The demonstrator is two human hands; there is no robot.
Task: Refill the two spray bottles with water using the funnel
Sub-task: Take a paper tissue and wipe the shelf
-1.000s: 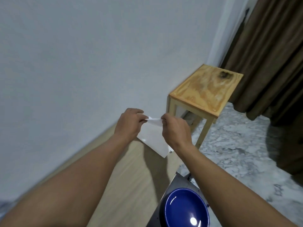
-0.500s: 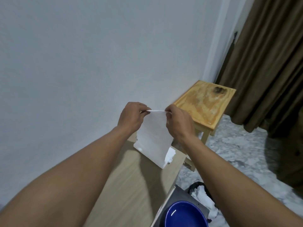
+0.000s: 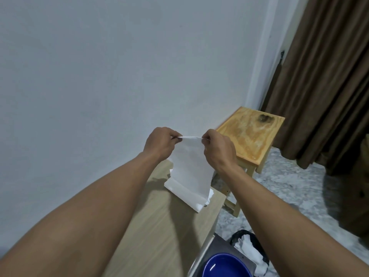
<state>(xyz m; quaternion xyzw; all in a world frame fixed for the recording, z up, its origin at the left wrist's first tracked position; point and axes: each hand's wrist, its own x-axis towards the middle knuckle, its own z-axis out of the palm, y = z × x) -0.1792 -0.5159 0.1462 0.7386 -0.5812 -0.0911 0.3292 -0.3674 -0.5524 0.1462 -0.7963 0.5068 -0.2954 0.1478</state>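
A white sheet of tissue paper (image 3: 189,172) hangs in front of me, its lower end resting folded on the light wooden tabletop (image 3: 159,236). My left hand (image 3: 160,143) pinches the sheet's top left corner and my right hand (image 3: 218,148) pinches the top right corner, both held up above the table. No spray bottle and no funnel are in view.
A blue bowl (image 3: 225,266) sits on a grey surface at the bottom edge. Beside it on the floor stands a black bin (image 3: 249,250) with crumpled white paper. A small wooden stool (image 3: 251,136) is by the wall. Brown curtains (image 3: 327,80) hang at right over marble floor.
Both hands have lifted the sheet's top edge higher, so more of the paper hangs stretched out. The view has tilted, and the bin has come into sight.
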